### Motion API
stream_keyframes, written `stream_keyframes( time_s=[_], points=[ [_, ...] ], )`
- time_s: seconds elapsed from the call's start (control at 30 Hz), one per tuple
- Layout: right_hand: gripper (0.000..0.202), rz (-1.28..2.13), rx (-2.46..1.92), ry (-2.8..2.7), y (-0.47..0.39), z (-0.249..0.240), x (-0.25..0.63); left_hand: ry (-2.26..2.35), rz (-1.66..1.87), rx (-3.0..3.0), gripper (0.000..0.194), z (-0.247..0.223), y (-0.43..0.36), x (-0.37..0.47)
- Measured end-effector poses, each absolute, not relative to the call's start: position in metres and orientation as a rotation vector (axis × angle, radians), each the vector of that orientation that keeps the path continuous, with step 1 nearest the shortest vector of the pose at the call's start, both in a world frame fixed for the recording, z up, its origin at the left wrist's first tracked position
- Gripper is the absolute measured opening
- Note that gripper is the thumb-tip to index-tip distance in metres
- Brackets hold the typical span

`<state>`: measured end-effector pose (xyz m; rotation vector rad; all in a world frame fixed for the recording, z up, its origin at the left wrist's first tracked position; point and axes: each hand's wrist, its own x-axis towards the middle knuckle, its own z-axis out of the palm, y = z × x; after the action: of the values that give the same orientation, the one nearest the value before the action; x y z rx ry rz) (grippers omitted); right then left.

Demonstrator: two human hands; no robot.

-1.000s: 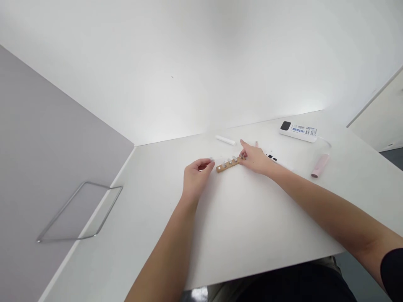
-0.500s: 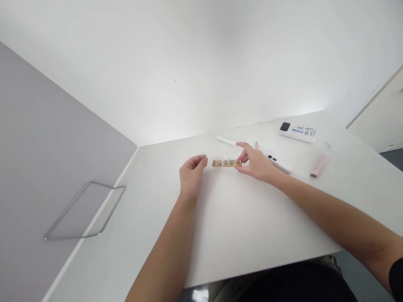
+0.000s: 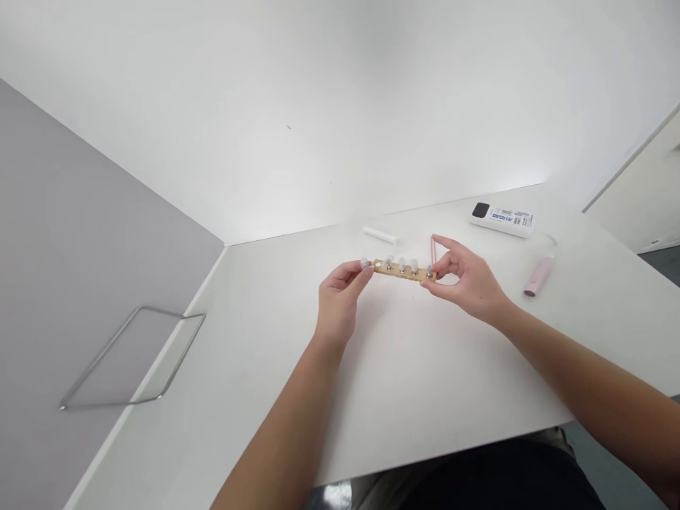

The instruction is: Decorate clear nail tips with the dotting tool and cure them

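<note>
A narrow tan strip (image 3: pixel 402 270) is held above the white table, tilted slightly down to the right. Along it stand several small whitish, translucent pieces (image 3: pixel 402 265) on silvery bases. A pale round spot or hole shows near its left end. My right hand (image 3: pixel 467 283) pinches the strip's right end between thumb and fingers, index finger raised. In my left hand (image 3: pixel 343 294), thumb and fingertips pinch a small whitish piece (image 3: pixel 364 263) resembling those on the strip. These fingertips are right beside the strip's left end; whether they touch it I cannot tell.
Behind the strip lies a white stick (image 3: pixel 380 235). A pink rod (image 3: pixel 433 249) is partly hidden by my right hand. Farther right are a white device with a dark panel (image 3: pixel 502 219) and a corded pink cylinder (image 3: pixel 539 275). A metal wire frame (image 3: pixel 183 354) stands at left.
Both hands have moved right, my left bringing its small piece up to the strip's left end. The strip looks larger and more tilted. My right hand now covers the slim white device behind it.
</note>
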<state>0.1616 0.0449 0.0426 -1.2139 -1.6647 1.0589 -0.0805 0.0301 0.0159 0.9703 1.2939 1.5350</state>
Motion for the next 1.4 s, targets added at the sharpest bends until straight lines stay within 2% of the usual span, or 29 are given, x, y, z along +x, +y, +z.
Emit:
stream_keyframes(
  time_s=[0.27, 0.53, 0.93, 1.23, 1.4],
  points=[
    [0.094, 1.238, -1.086, -1.564, 0.052, 0.040, 0.166, 1.175, 1.499, 0.859, 0.032, 0.019, 0.030, -0.081],
    [0.085, 1.185, -1.041, -1.604, 0.054, 0.043, 0.169, 1.237, 1.329, 0.866, 0.032, 0.025, 0.029, -0.087],
    [0.081, 1.164, -1.028, -1.608, 0.054, 0.041, 0.170, 1.266, 1.292, 0.896, 0.041, 0.019, 0.030, -0.088],
    [0.071, 1.188, -1.021, -1.551, 0.053, 0.043, 0.169, 1.256, 1.319, 0.909, 0.040, 0.017, 0.031, -0.088],
    [0.058, 1.314, -0.950, -1.410, 0.058, 0.044, 0.169, 1.186, 1.322, 0.965, 0.049, 0.020, 0.028, -0.087]
  ],
)
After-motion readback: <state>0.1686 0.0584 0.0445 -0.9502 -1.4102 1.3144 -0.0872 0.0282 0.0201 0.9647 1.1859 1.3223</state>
